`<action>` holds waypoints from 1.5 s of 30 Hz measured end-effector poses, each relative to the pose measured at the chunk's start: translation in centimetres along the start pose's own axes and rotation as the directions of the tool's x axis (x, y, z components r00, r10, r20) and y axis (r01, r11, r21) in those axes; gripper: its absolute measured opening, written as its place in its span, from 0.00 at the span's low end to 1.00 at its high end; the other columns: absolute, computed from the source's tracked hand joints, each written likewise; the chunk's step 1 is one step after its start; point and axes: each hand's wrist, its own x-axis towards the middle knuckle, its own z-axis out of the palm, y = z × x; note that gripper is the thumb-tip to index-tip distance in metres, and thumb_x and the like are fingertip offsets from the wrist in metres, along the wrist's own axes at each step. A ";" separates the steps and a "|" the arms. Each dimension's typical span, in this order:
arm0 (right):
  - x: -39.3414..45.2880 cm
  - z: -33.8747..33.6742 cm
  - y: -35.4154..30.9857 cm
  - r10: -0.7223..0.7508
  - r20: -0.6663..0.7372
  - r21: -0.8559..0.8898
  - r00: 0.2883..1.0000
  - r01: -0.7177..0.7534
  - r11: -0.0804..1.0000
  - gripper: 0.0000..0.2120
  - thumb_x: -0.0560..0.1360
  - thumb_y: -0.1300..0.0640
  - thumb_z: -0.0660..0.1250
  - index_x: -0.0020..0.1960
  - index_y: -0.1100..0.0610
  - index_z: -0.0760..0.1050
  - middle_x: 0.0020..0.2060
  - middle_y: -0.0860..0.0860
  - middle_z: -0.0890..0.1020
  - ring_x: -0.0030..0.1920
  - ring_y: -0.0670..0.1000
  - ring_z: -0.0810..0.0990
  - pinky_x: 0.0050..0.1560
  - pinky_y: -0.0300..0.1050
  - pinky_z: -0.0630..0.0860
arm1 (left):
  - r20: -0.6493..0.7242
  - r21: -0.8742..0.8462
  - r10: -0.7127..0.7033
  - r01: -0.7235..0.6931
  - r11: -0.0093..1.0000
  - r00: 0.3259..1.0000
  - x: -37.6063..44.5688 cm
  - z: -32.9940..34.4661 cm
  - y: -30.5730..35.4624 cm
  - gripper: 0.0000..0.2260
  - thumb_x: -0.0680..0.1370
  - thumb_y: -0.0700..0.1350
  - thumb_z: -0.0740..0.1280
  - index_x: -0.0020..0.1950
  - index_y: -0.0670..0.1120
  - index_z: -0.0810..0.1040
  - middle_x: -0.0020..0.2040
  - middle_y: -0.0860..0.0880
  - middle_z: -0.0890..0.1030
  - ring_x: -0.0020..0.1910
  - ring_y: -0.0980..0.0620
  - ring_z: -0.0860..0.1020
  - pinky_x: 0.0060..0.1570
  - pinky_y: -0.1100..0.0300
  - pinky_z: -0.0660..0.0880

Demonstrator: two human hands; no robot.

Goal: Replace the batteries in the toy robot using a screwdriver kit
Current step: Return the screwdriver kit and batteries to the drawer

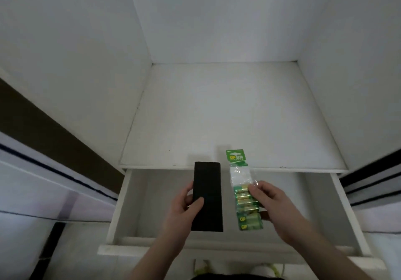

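a: fingers of the left hand are wrapped on the black case, thumb across its face, the rest hidden behind its left edge.

b: and the other?

a: the right hand has fingertips pinched on the battery pack, at the green cells midway along its right edge.

b: how will they handle?

a: the case looks stiff and likely the screwdriver kit; grip its long sides. the pack is a light, floppy, slick strip; hold it at the cells. below both, the open drawer; beyond the fingertips, the white shelf. no toy robot is visible.
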 end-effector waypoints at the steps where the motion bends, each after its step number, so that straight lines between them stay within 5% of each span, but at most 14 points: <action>1: -0.2 0.3 0.3 0.023 0.022 0.011 0.999 -0.023 1.000 0.12 0.78 0.54 0.64 0.46 0.63 0.76 0.38 0.56 0.80 0.38 0.52 0.80 0.36 0.45 0.78 | 0.020 0.012 -0.016 0.016 1.000 1.000 0.0 -0.8 -0.3 0.16 0.80 0.38 0.63 0.65 0.51 0.72 0.50 0.46 0.85 0.50 0.46 0.84 0.46 0.51 0.81; 7: -0.8 1.2 1.1 0.093 0.088 -0.013 0.992 -0.093 0.996 0.09 0.78 0.54 0.65 0.43 0.58 0.77 0.37 0.53 0.78 0.39 0.51 0.77 0.35 0.41 0.74 | 0.032 0.077 -0.085 0.082 0.994 0.996 1.1 -3.6 -2.3 0.17 0.79 0.36 0.64 0.66 0.49 0.72 0.50 0.44 0.85 0.50 0.44 0.84 0.51 0.47 0.80; 15: 0.6 -0.3 4.1 0.284 -0.013 -0.124 0.959 -0.283 0.951 0.10 0.77 0.52 0.67 0.47 0.60 0.79 0.35 0.52 0.79 0.35 0.48 0.77 0.32 0.37 0.73 | 0.028 0.276 -0.153 0.139 0.951 0.988 3.5 -4.2 -4.8 0.15 0.80 0.42 0.64 0.65 0.55 0.72 0.48 0.50 0.86 0.47 0.49 0.84 0.53 0.45 0.79; 23: 4.9 -2.3 5.7 0.355 -0.088 -0.138 0.931 -0.364 0.921 0.12 0.78 0.53 0.66 0.50 0.62 0.79 0.42 0.56 0.84 0.40 0.52 0.83 0.39 0.41 0.78 | -0.040 0.214 -0.238 0.241 0.947 0.971 7.0 -3.0 -5.8 0.14 0.81 0.40 0.61 0.67 0.48 0.70 0.51 0.48 0.83 0.48 0.50 0.82 0.44 0.57 0.79; 28: 8.2 -2.4 7.2 0.386 -0.116 -0.133 0.915 -0.399 0.907 0.13 0.79 0.52 0.65 0.53 0.62 0.77 0.46 0.59 0.84 0.42 0.55 0.84 0.39 0.43 0.79 | -0.069 0.190 -0.274 0.282 0.940 0.959 10.2 -1.8 -7.0 0.19 0.81 0.40 0.62 0.71 0.48 0.67 0.54 0.45 0.81 0.52 0.46 0.82 0.52 0.50 0.79; 33: 10.2 -2.5 8.7 0.402 -0.147 -0.113 0.904 -0.419 0.901 0.13 0.79 0.52 0.64 0.55 0.62 0.76 0.43 0.56 0.83 0.39 0.53 0.83 0.32 0.40 0.78 | -0.063 0.244 -0.377 0.380 0.892 0.924 12.1 -1.4 -7.8 0.21 0.79 0.38 0.65 0.71 0.51 0.67 0.51 0.43 0.80 0.41 0.49 0.80 0.32 0.61 0.76; 36: 11.1 -2.6 9.6 0.396 -0.178 -0.135 0.901 -0.421 0.897 0.14 0.79 0.52 0.65 0.56 0.62 0.76 0.44 0.57 0.82 0.39 0.54 0.82 0.35 0.43 0.80 | -0.071 0.224 -0.417 0.422 0.879 0.906 13.2 -1.3 -8.7 0.22 0.79 0.35 0.64 0.70 0.50 0.68 0.52 0.42 0.81 0.41 0.48 0.80 0.31 0.60 0.77; 40: 11.9 -2.8 10.6 0.388 -0.204 -0.192 0.899 -0.425 0.885 0.16 0.78 0.50 0.66 0.58 0.62 0.76 0.49 0.59 0.82 0.45 0.58 0.83 0.44 0.50 0.82 | -0.090 0.270 -0.401 0.410 0.871 0.912 14.1 -1.2 -10.1 0.22 0.78 0.35 0.65 0.70 0.49 0.69 0.56 0.39 0.80 0.46 0.44 0.80 0.41 0.55 0.79; 45: 12.4 -3.0 11.5 0.291 -0.283 -0.334 0.914 -0.378 0.863 0.13 0.77 0.50 0.67 0.54 0.59 0.77 0.46 0.56 0.81 0.45 0.55 0.82 0.42 0.49 0.82 | -0.182 0.566 -0.235 0.297 0.769 0.955 14.5 -1.3 -11.1 0.19 0.75 0.40 0.70 0.66 0.45 0.72 0.59 0.39 0.79 0.43 0.47 0.79 0.37 0.62 0.75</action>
